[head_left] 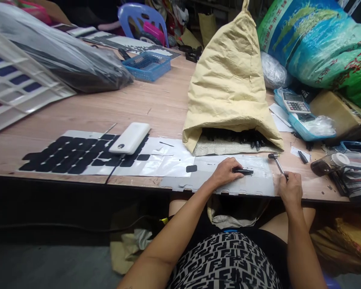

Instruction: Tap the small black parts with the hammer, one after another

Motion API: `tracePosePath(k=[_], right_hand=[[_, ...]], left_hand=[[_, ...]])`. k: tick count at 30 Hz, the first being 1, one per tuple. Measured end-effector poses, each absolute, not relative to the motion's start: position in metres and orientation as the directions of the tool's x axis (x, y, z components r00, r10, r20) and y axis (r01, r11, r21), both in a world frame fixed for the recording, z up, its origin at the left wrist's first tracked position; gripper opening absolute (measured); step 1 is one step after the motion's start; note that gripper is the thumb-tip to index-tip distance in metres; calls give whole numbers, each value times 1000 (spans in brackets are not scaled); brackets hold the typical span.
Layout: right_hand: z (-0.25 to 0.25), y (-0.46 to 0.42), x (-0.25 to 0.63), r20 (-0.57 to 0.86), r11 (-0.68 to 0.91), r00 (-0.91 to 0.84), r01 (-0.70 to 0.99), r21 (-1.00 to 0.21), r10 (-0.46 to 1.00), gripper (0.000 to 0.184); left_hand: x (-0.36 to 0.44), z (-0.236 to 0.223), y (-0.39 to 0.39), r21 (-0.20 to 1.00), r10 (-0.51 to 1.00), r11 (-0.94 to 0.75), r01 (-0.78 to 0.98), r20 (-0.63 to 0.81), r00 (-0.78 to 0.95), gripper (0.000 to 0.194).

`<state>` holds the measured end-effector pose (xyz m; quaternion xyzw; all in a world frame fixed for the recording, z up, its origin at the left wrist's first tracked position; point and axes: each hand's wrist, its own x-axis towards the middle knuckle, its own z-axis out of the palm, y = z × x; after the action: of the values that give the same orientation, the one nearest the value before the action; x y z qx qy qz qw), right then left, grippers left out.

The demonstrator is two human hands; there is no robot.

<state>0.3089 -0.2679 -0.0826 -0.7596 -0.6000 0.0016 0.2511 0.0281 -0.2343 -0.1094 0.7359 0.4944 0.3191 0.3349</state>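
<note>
My left hand (228, 171) is closed on a small black part (243, 171), slim and pen-like, which lies low over a translucent sheet (260, 180) at the table's front edge. To its right, my right hand (291, 189) grips the handle of a small hammer (276, 161); the metal head is raised beside the sheet. Behind both hands, a tan sack (228, 76) lies with its mouth toward me, and several similar black parts (254, 143) show inside. A single black rounded patch (191, 168) sits left of my left hand.
White sheets with rows of black patches (63, 154) and a white power bank (130, 138) with a cable lie on the left. A blue basket (149, 66) stands farther back. On the right are a calculator (295, 102), a jar (329, 163) and large plastic bags (319, 44).
</note>
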Motion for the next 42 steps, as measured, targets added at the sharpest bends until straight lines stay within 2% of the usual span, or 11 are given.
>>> tracePosePath(k=[4,6,10,15,27,30,33,37,40,42], right_hand=[[-77,-306,279,321,134,80,795,-592,944,32],[-75,-323,262,316,233,-26,733,-639,948,34],[-77,-341,236,380,378,-151,665,-644,913,34],[-81,-339,228,413,412,-177,686,-600,894,37],[-82,-341,238,441,386,-131,735,-558,888,36],[-79,-331,253,464,334,-69,787,-518,883,35],[-79,-313,280,470,167,60,888,-428,881,37],[-89,-287,316,490,-97,194,972,-216,850,38],[-98,-275,328,528,-181,201,979,-90,825,34],[-101,-271,329,545,-210,201,977,-47,814,33]], left_hand=[[28,-111,-234,818,947,-278,504,146,285,16],[28,-113,-234,822,951,-268,502,144,273,16],[30,-114,-234,832,959,-246,497,133,252,15],[31,-110,-235,839,960,-244,487,139,243,12],[32,-111,-234,848,965,-229,477,135,223,12],[31,-111,-235,844,960,-245,477,145,238,13],[30,-111,-235,841,959,-249,481,143,245,13],[27,-111,-235,820,932,-317,476,176,317,14],[23,-109,-234,803,892,-396,446,221,394,18],[20,-105,-236,794,864,-433,427,232,447,20]])
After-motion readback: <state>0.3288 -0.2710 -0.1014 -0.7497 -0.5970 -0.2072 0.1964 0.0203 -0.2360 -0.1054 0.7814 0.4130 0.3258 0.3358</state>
